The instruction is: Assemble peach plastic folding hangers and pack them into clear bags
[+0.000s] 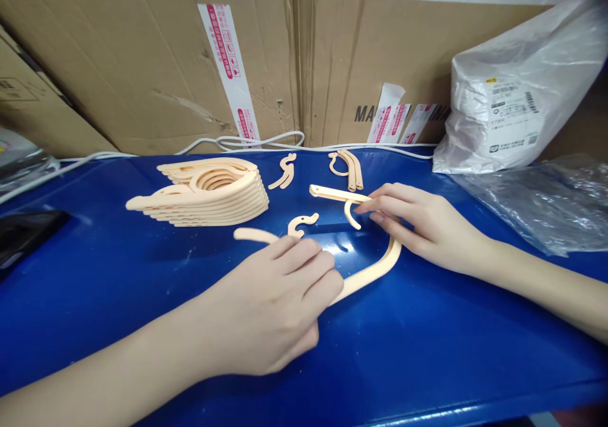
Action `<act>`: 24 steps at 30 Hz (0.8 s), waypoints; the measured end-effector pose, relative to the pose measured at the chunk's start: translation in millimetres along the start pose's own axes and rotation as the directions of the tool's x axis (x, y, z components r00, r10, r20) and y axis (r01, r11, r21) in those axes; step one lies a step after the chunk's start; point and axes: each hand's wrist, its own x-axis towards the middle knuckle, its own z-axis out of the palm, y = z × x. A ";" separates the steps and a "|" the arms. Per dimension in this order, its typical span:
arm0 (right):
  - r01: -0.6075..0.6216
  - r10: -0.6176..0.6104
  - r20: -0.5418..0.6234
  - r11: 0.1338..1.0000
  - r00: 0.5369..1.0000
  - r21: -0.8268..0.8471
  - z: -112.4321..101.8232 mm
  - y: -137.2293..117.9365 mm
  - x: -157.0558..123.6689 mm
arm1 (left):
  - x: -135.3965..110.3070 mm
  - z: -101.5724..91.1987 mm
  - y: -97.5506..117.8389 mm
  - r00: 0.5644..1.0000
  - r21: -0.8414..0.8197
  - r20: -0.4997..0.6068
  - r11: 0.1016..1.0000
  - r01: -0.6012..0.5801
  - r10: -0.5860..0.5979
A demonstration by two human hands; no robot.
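Observation:
My left hand point(280, 300) is closed, knuckles up, around the lower end of a cream plastic hanger piece point(368, 276). A curved cream arm point(254, 234) sticks out left past its fingers. Just beyond them is a small cream hook point(304, 221); whether it is held or lies on the table I cannot tell. My right hand point(418, 221) pinches a straight cream bar point(337, 192) with a curved prong point(350, 215) below it. The bar and the hanger piece seem to meet behind the right fingers, where the join is hidden.
A stack of several cream hangers point(209, 196) lies left on the blue table point(403, 351). Loose parts point(285, 172) and folded arms point(351, 168) lie behind my hands. Cardboard boxes point(156, 66), a cable point(261, 140), a white parcel point(503, 104), clear plastic point(546, 205) and a dark phone-like object point(28, 237) surround them.

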 end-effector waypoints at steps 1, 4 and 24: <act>-0.013 0.013 -0.003 1.000 1.000 -0.011 -0.1 1.4 0.2 | -0.2 0.8 -1.4 1.000 0.027 -0.022 1.000 0.012 -0.012; -0.069 0.069 -0.006 0.997 0.998 -0.035 -0.1 5.2 1.0 | -1.8 3.7 -5.6 0.992 0.087 -0.111 0.994 0.069 -0.059; -0.184 0.179 -0.051 0.975 0.982 -0.128 4.3 4.7 2.0 | -6.3 7.6 -5.2 0.971 -0.109 0.000 0.965 0.238 -0.239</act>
